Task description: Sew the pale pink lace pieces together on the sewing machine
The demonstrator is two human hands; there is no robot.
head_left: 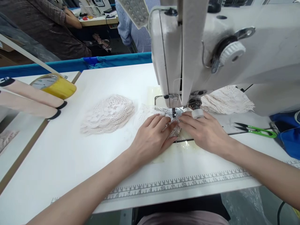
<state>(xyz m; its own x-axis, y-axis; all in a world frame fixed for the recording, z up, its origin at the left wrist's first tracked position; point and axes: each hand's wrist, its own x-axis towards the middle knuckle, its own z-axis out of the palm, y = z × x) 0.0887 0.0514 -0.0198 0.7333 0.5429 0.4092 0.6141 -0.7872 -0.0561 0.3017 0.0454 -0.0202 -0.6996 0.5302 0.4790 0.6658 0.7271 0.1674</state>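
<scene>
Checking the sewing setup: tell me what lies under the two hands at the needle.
Under the left hand and right hand lies pale lace fabric, flat on the machine bed below the needle. The lace beneath the palms is covered.

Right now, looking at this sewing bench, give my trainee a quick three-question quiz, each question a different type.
1. True or false: both hands press the lace piece flat under the sewing machine needle.
2. Which lies right of the right hand? A) green thread snips B) yellow tape roll C) lace stack
3. Fill in: a printed ___ runs along the table's front edge.

Key
1. True; the left hand and right hand meet at the needle.
2. A
3. ruler
</scene>
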